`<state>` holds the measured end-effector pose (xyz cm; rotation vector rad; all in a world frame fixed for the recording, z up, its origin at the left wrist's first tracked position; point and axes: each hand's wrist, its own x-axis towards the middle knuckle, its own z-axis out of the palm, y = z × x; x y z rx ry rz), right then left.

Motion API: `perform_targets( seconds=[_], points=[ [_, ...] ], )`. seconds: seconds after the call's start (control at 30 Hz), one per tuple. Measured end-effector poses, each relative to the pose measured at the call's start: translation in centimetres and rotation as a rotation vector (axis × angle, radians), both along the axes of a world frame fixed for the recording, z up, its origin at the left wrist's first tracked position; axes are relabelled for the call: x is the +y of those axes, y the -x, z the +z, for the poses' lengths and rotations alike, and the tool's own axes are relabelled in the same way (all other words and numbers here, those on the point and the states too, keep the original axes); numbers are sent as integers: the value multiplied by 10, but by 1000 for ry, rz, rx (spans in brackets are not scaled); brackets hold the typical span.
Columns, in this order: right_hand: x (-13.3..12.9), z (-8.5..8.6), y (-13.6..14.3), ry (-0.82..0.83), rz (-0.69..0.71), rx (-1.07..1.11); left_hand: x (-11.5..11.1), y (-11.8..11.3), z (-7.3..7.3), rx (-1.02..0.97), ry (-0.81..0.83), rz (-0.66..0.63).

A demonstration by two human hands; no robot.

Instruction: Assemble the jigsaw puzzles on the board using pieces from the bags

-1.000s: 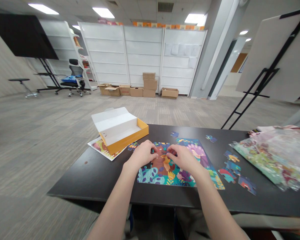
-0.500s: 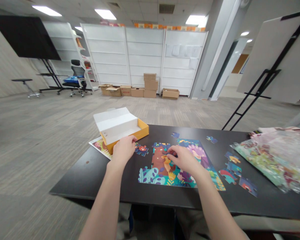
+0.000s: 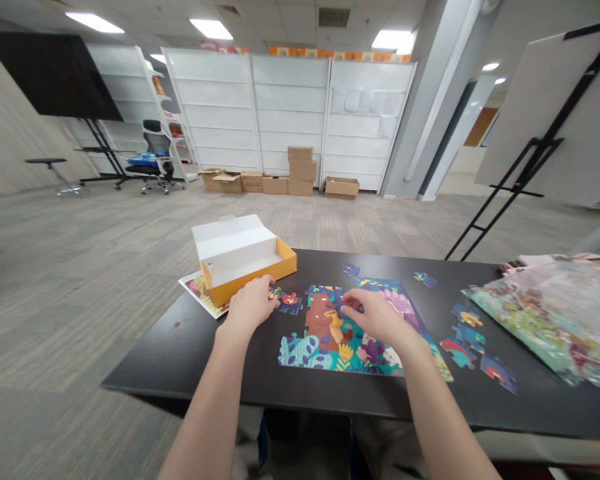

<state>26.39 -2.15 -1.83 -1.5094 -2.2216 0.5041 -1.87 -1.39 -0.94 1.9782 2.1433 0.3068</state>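
Observation:
My left hand (image 3: pixel 251 303) is low over the table by the yellow box's front side. Its thumb and fingers close on the left end of a small joined group of dark blue puzzle pieces (image 3: pixel 291 302) with a red figure. My right hand (image 3: pixel 375 315) hovers over the partly joined jigsaw puzzle (image 3: pixel 325 323), fingers bent and thumb apart, with nothing visible between them. The puzzle shows a brown bear, a purple creature and plants; my right hand hides part of its middle. A gap lies in its upper left, beside the loose group.
The yellow box (image 3: pixel 253 279), white lid raised, rests partly on a picture sheet (image 3: pixel 200 293). Loose pieces (image 3: pixel 463 347) lie right of the puzzle, others (image 3: pixel 424 279) behind it. A plastic-wrapped bundle (image 3: pixel 565 313) covers the table's right end. An easel board (image 3: pixel 545 120) stands beyond.
My left hand has moved slightly right and down, and the loose group has shifted a little right. My right hand has drawn back right, uncovering the bear. The box has turned slightly.

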Motion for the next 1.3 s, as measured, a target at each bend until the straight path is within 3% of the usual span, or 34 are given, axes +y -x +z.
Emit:
perform_targets(
  seconds=[0.3,0.47,0.63,0.77,0.93,1.07,1.3],
  points=[
    [2,19,-57,-108,-189,217,7,0,-8,-103,-34,-92],
    [0,20,-67,-120,-223,211,4,0,-7,-19,-51,-78],
    [0,15,-61,-126,-191,214,2,-3,-5,27,-33,-68],
    [1,13,-58,-106,-178,196,5,0,-7,-44,-84,-82],
    [3,11,-56,-94,-181,180,4,4,4,-433,-123,-169],
    [1,15,-43,-77,-149,193,-4,-7,19,-783,-85,-261],
    [-12,32,11,10,111,351,-9,-43,20,-913,42,-375]
  ],
)
